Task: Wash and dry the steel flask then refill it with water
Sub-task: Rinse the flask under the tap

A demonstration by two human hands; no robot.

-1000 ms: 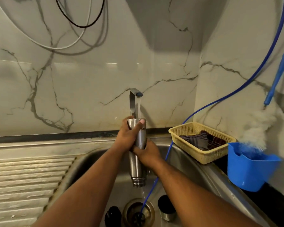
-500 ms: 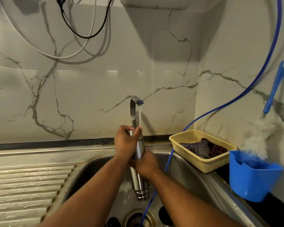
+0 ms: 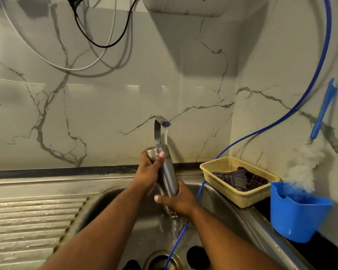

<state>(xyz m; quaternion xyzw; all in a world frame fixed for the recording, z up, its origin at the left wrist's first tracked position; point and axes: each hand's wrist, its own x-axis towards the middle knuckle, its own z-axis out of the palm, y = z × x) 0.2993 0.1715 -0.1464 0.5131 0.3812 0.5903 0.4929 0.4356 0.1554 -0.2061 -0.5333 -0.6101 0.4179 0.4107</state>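
Since the wet steel flask (image 3: 169, 170) looks slippery, left grip (image 3: 147, 173) clasps its 12 o'clock end, right grip (image 3: 180, 202) its 6 o'clock end

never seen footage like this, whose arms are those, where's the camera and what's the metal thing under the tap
No machine here: a person wears one wide camera on the head, looking forward and down, so both arms are their own. The left hand grips the upper end of a steel flask; the right hand grips it lower down. The flask is tilted under a running tap, over a steel sink, and water falls from its lower end. To the right stand a yellow basket with dark cloths and a blue jug holding a fluffy brush. A thin blue tube runs down into the sink.
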